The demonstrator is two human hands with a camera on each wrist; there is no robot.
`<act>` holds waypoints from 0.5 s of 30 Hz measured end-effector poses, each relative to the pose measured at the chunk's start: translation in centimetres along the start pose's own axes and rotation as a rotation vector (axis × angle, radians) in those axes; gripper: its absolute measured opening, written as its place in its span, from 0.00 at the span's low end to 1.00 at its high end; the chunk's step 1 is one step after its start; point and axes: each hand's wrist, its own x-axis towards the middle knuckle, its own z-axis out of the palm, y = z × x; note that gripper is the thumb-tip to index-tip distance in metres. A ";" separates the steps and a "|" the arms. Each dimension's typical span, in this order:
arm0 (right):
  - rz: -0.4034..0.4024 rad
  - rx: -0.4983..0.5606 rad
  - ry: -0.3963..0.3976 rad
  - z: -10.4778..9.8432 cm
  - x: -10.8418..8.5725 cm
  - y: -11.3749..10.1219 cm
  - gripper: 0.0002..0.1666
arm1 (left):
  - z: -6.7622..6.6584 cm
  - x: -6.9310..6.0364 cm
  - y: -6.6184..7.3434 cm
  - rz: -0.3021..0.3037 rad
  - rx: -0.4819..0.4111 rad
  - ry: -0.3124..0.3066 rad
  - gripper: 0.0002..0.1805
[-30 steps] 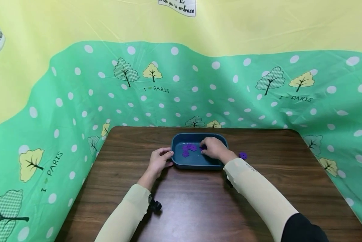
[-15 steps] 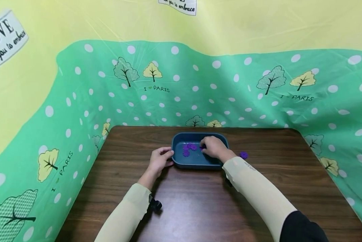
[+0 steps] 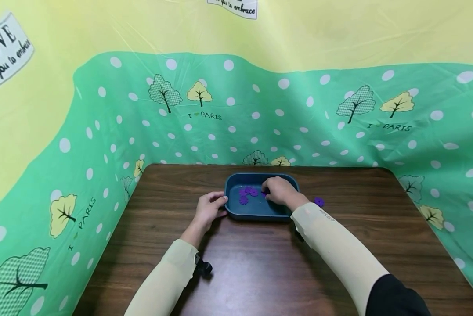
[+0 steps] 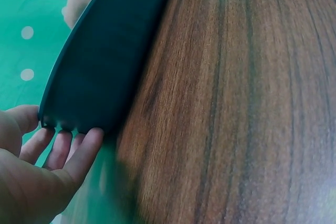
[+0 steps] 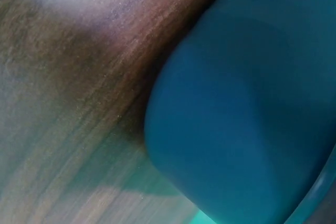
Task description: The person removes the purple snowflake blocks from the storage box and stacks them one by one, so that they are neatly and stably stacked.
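A dark blue rectangular tray stands toward the far side of the table. My left hand is at its left end; in the left wrist view, the fingertips press against the outer wall, slightly bent. Inside the tray, my right hand pinches a small purple flower-shaped disc, mostly hidden by the fingers. Several similar purple discs lie in the tray's left half. Only the tray's outer wall and the table appear in the right wrist view; the right fingers are out of sight there.
Another purple flower-shaped disc lies on the brown wood-grain table, right of the tray and beside the right forearm. A green and yellow printed cloth hangs behind the table and along its sides.
Both hands and the tray stay nearly in place. The right hand keeps its pinch low in the tray, with only slight finger movement. The head view has shifted a little.
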 end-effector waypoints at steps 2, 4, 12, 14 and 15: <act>-0.012 -0.016 -0.003 -0.1 0.0 -0.1 0.16 | 0.0 0.0 0.1 0.002 0.003 0.002 0.20; -0.023 -0.035 -0.009 0.0 0.1 0.0 0.16 | 0.0 0.0 0.0 0.002 0.006 0.004 0.20; -0.067 -0.087 -0.012 0.0 0.1 0.1 0.15 | 0.1 -0.2 0.1 0.008 0.013 0.007 0.19; -0.077 -0.095 -0.012 0.0 -0.1 0.0 0.16 | 0.1 -0.2 0.1 0.006 0.010 0.006 0.20; -0.080 -0.099 -0.012 0.0 -0.1 0.0 0.16 | 0.1 -0.3 0.0 0.008 0.010 0.005 0.20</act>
